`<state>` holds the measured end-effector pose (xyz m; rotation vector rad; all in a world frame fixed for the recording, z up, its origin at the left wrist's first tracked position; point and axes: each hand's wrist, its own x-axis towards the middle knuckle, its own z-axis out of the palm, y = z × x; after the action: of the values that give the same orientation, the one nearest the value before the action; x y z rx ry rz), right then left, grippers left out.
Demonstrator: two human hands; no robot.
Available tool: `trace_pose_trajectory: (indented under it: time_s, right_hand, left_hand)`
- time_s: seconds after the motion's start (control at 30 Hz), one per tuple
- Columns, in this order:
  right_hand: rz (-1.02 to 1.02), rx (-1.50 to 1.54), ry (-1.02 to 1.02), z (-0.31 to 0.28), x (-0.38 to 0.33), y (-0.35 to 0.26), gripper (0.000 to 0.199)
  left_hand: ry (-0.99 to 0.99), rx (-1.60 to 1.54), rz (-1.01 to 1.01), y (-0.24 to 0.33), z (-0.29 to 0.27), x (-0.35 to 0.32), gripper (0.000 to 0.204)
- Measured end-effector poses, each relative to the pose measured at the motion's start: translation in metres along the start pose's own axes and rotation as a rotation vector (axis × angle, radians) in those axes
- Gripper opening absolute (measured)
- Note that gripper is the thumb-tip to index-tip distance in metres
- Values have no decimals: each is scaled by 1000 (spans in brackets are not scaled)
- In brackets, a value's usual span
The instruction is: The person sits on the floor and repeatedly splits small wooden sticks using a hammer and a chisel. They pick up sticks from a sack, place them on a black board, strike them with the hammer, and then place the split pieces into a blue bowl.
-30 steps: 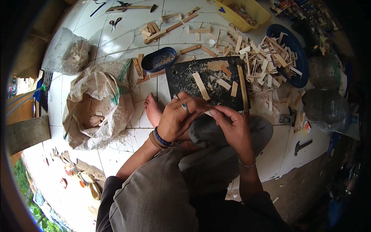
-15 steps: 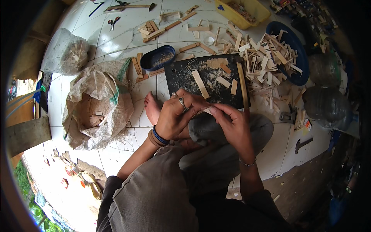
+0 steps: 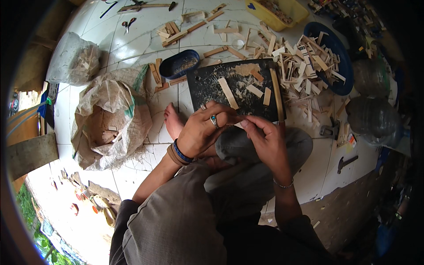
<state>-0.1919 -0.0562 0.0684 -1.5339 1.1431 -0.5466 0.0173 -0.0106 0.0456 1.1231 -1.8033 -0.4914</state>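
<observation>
Pale wood (image 3: 239, 125) tight in both hands (image 3: 203, 127) (image 3: 267, 142)

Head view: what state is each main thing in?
Wood piece, held, mostly hidden
Left hand, grip closed on it
Right hand, grip closed on it
Black board, flat, littered
Woven sack, open, contents showing
Small blue tub, open, shavings inside
Blue basin, wood strips heaped over edge
Yellow tub, open, contents showing
Hammer, lying down

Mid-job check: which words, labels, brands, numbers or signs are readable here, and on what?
None can be read.
Small orange-and-white label above the hammer: too small.
Colourful clutter at upper right: too blurred.
Yellow tub with blue patch: no lettering distinguishable.
</observation>
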Motion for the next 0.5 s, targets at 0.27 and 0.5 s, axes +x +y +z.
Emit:
trace_pose_trajectory:
  time_s: [0.27, 0.5]
  right_hand:
    - [-27, -16, -13, -1, -1, 2, 25]
    - [21, -10, -8, 0, 0, 1, 26]
  left_hand:
    - [-42, -37, 14, 2, -1, -2, 45]
    - [-53, 48, 11, 7, 1, -1, 46]
